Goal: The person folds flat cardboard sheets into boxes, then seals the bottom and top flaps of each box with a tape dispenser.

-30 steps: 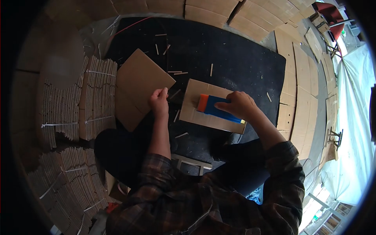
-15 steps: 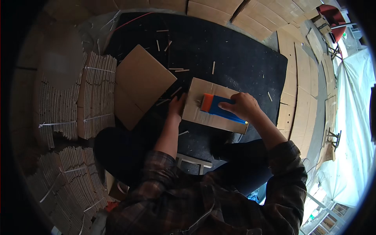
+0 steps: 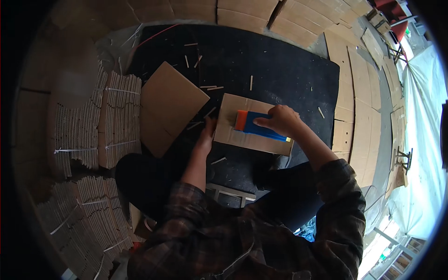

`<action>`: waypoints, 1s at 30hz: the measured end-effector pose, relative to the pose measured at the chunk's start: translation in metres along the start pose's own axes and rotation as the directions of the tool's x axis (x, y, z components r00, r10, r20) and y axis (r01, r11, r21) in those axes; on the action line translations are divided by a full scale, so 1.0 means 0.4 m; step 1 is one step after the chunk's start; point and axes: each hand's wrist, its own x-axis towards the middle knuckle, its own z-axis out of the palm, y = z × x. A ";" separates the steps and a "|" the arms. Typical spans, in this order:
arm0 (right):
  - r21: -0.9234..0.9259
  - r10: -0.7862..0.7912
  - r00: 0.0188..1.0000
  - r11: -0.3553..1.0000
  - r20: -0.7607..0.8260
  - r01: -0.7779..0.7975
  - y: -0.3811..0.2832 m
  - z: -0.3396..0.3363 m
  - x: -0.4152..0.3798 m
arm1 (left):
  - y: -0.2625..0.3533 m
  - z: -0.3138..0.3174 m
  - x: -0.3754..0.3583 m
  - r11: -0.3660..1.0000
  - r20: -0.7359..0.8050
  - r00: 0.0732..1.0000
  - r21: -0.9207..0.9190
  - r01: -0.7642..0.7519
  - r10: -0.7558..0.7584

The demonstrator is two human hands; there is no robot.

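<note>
A cardboard box (image 3: pixel 261 104) lies flat before me, slightly turned. On its top face rests a long blue tool with an orange end (image 3: pixel 262 125); its exact kind does not show. My right hand (image 3: pixel 282 121) is closed around the tool's right part, thumb across the top. Beside the box's left edge is my left hand (image 3: pixel 206 134), its fingers stretched out along that side and holding nothing. A larger flat cardboard piece (image 3: pixel 173 102) lies to the left of that hand.
Short wooden strips (image 3: pixel 251 83) are scattered over the black mat (image 3: pixel 289 60). Bundled stacks of cardboard (image 3: pixel 120 121) stand at my left. Flat cardboard sheets (image 3: pixel 364 116) line the right side, with white plastic sheeting (image 3: pixel 422 140) beyond. A small frame (image 3: pixel 231 189) lies between my legs.
My left fingers have shifted slightly away from the box's left side. My right hand still holds the tool on the box, and the whole view has shifted a little.
</note>
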 end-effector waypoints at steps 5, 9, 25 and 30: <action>0.009 -0.056 0.998 0.998 0.021 0.056 0.018 0.001 0.022 | 0.093 0.189 -0.130 0.038 0.180 0.677 0.955 -0.295 0.714; -0.032 -0.123 0.992 0.992 -0.011 0.123 0.020 0.000 -0.009 | 0.066 0.218 -0.125 -0.270 0.222 0.830 0.959 -0.090 0.512; 0.065 -0.063 0.997 0.996 -0.053 0.067 0.499 -0.010 -0.140 | 0.050 0.219 -0.123 -0.399 0.247 0.810 0.917 -0.017 0.532; 0.071 -0.028 0.998 0.997 -0.048 0.032 0.514 0.002 -0.105 | 0.043 0.238 -0.122 -0.445 0.228 0.811 0.894 0.044 0.538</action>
